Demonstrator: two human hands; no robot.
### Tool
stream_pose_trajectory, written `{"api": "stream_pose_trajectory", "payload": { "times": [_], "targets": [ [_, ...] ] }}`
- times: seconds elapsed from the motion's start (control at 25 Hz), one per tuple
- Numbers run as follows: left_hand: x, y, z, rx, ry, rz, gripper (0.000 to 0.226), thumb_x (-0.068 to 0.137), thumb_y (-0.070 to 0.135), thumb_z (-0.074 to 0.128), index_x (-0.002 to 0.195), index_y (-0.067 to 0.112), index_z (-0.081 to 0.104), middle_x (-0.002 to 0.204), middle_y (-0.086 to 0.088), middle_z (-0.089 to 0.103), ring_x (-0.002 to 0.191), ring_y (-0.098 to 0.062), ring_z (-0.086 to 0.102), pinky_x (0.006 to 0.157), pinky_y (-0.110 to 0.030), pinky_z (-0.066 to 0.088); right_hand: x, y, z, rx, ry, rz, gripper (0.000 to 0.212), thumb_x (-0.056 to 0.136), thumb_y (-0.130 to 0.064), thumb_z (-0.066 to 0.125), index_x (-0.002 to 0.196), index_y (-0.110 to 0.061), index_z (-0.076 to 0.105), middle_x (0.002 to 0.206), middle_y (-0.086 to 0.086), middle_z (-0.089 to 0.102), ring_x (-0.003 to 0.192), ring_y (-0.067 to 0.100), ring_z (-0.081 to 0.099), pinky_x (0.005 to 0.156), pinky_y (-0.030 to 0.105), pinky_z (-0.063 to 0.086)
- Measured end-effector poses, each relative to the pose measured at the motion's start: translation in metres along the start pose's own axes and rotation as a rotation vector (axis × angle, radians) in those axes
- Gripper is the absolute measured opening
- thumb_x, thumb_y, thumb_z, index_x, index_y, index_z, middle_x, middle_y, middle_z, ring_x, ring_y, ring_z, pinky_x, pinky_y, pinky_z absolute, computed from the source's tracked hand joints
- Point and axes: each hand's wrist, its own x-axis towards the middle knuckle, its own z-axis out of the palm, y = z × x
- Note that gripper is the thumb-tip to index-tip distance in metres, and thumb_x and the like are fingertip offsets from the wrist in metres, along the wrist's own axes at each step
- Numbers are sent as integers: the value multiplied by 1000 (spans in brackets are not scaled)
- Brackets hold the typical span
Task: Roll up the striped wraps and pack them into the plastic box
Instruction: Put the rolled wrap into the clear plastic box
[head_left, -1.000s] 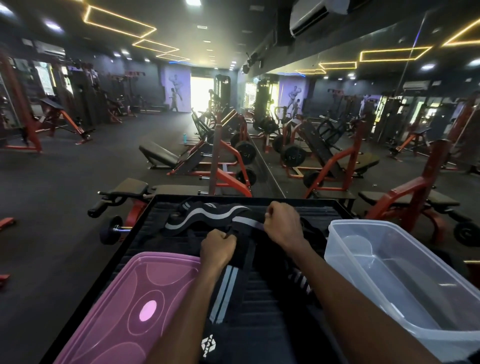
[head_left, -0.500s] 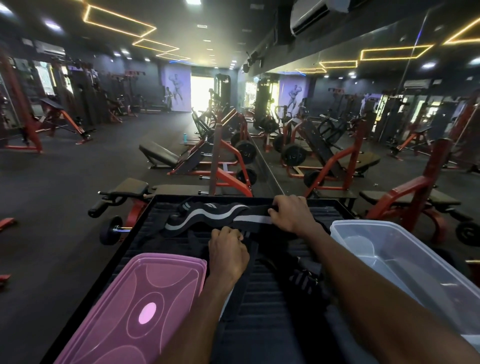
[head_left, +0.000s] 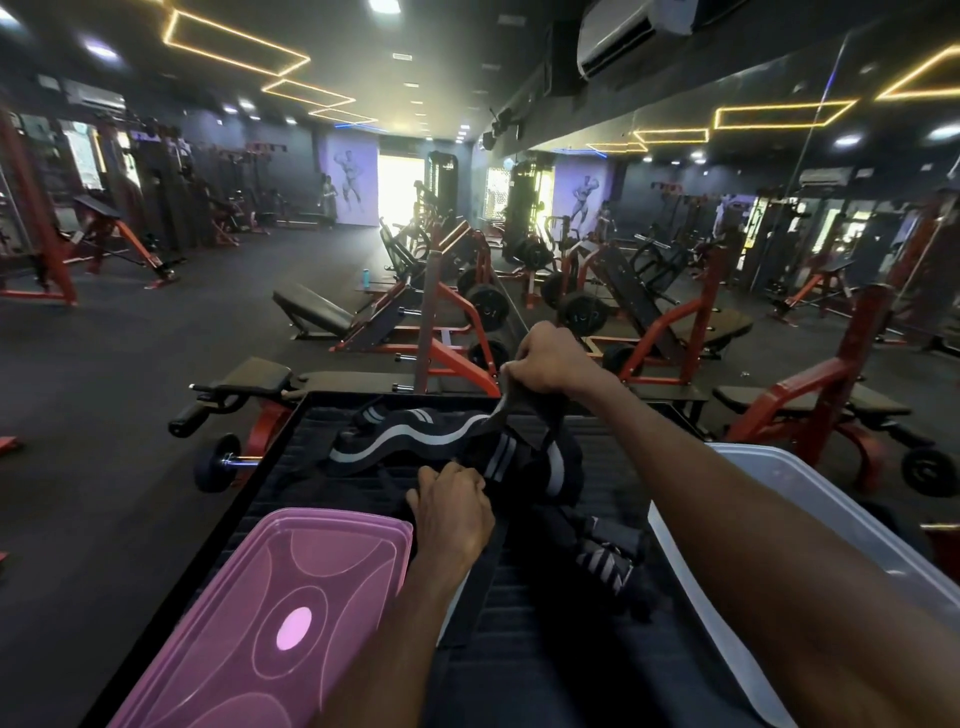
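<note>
The task looks barely begun: the clear plastic box shows nothing packed in its visible part, and the striped wraps lie loose in a heap on the desk, left of the box. The right hand grips one wrap's end, lifted above the heap; the left hand, fingers curled, holds a strap at the heap's near edge.

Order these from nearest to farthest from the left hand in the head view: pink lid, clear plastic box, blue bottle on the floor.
From the left hand:
1. pink lid, just beside it, lower left.
2. clear plastic box, across the table, right.
3. blue bottle, far off on the floor.
</note>
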Motion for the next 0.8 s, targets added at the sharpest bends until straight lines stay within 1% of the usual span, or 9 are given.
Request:
{"api": "stream_pose_trajectory", "payload": {
  "times": [0.08,0.12,0.2,0.36,0.52,0.6,0.68,0.72,0.8],
  "targets": [
    [0,0,-1,4,-3,-1,25,98,18,49,109,24,71,119,10,63,114,-19,41,92,-32,26,-1,-7,-11,146,-71,13,16,88,-18,70,93,-3,74,92,9,69,85,18,64,70,29,53],
    [0,0,-2,5,-7,-6,24,98,18,49,107,23,71,117,9,64,113,-19,41,90,-32,26,-5,-11,-16,229,-105,19,12,91,-13,67,90,-1,71,89,9,66,82,17,61,67,27,49],
    [0,0,-3,-5,-14,-17,22,97,17,51,100,23,72,112,9,64,109,-18,42,88,-31,25,-15,-16,-24,398,-147,32,9,95,-5,59,90,-6,66,86,9,60,79,16,55,63,26,45],
    [0,1,-2,-36,-18,-25,19,95,15,53,89,22,69,106,9,63,101,-15,40,84,-31,25,-22,-14,-30,659,-92,8,24,96,6,48,108,-1,67,94,7,62,91,18,58,79,31,49],
    [0,0,-1,-20,-55,-32,19,95,16,54,99,24,71,113,10,62,110,-19,43,92,-35,31,-20,-10,-30,831,1,-50,28,97,6,48,93,-13,68,101,10,64,96,21,59,85,35,50],
    [2,0,-1,-32,-65,-39,24,94,14,53,101,25,73,112,8,64,113,-23,45,96,-39,36,-20,-10,-32,875,35,-5,27,98,7,49,91,-12,67,101,12,64,94,20,60,86,36,53],
    [8,0,-5,-228,-18,-120,26,94,14,52,104,23,74,105,2,70,112,-26,55,97,-40,43,-22,-6,-31,891,-18,84,24,95,9,51,87,-6,68,94,14,66,88,22,62,83,37,56],
    [11,0,-9,-444,12,-208,25,95,16,51,105,19,74,98,0,73,107,-27,62,93,-39,47,-24,-3,-30,901,-61,135,22,94,9,52,85,-3,69,88,14,66,84,22,63,78,36,57],
    [14,6,-19,-958,17,-463,31,100,28,45,102,12,72,75,2,75,84,-24,68,76,-37,50,-30,3,-24,894,-115,243,16,91,7,56,87,2,71,88,16,68,82,26,65,75,38,55]
  ]
}}
